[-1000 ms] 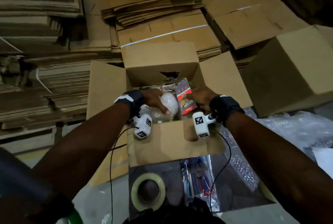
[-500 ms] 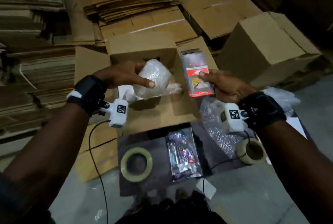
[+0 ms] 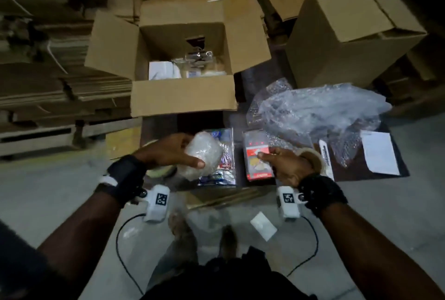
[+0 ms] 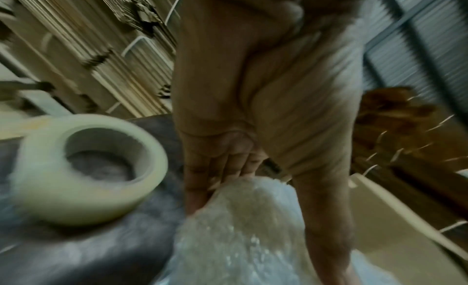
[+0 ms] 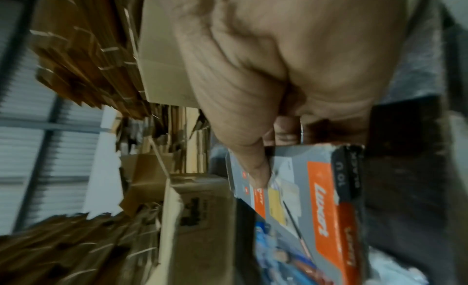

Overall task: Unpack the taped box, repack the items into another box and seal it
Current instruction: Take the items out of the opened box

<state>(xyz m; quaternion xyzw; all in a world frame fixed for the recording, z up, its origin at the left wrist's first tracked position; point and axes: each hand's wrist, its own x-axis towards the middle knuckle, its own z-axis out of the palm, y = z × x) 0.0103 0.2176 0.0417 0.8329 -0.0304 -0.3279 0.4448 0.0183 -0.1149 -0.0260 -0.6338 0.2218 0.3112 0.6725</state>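
Below both hands, the dark mat (image 3: pixel 375 169) waited for two items lifted out of the open box (image 3: pixel 183 97).
The left hand (image 3: pixel 168 152) curled round a bubble-wrapped bundle (image 3: pixel 199 155) over the foil packet (image 3: pixel 224 155), the tape roll (image 4: pixel 88 169) just to its left; the right hand (image 3: pixel 286 164) pinched the red-and-grey carton (image 3: pixel 257 157), long axis pointing away from the wrist toward the box. Half a second earlier both items were held high in front of the box; now they hung low near the mat, likely about to be set down, and the right looked nearer to it.
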